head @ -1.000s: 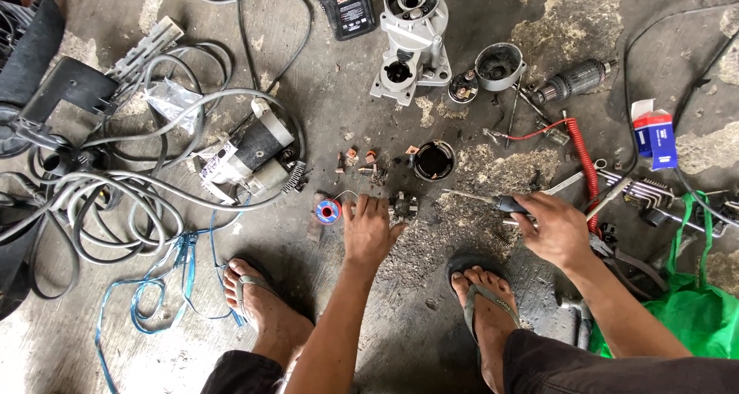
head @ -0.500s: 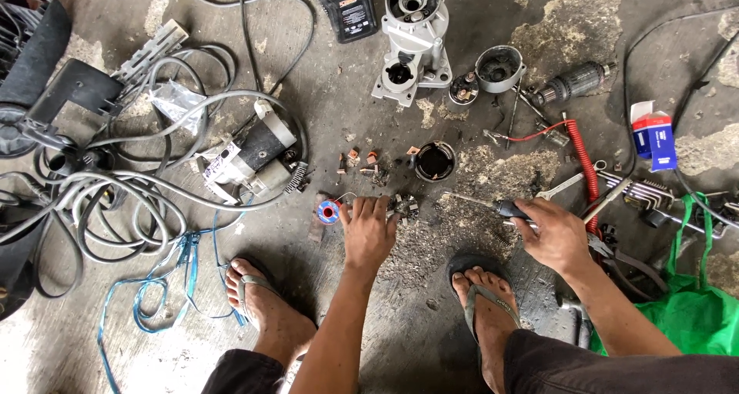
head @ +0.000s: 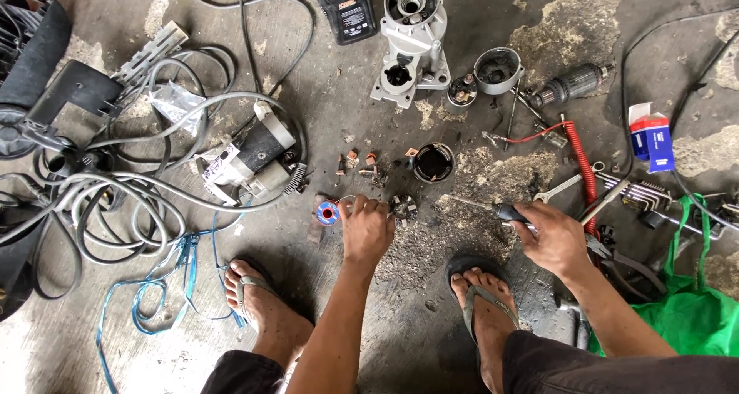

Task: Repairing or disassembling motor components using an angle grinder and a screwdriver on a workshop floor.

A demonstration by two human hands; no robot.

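Observation:
My left hand (head: pixel 368 228) is low over the floor, its fingers curled and pinching the thin wire that arcs off a small blue and red solder spool (head: pixel 329 213) just to its left. A small dark metal part (head: pixel 402 205) lies right beside its fingertips. My right hand (head: pixel 556 236) grips the dark handle of a thin-shafted tool (head: pixel 493 207), whose tip points left toward that part. A black round cup (head: pixel 433 163) and some small copper pieces (head: pixel 356 161) lie just beyond.
My sandalled feet (head: pixel 262 301) (head: pixel 481 301) flank my arms. An aluminium housing (head: pixel 412 40), a metal cup (head: pixel 496 69), an armature (head: pixel 573 86) and a black bottle (head: pixel 344 5) lie farther out. Left: a motor (head: pixel 258 159) and grey cables (head: pixel 115 201). Right: a red coiled lead (head: pixel 586 174), a wrench (head: pixel 558 187), a green bag (head: pixel 693 309).
My left hand's fingers have edged left to the wire at the spool. My right hand and its tool have barely shifted.

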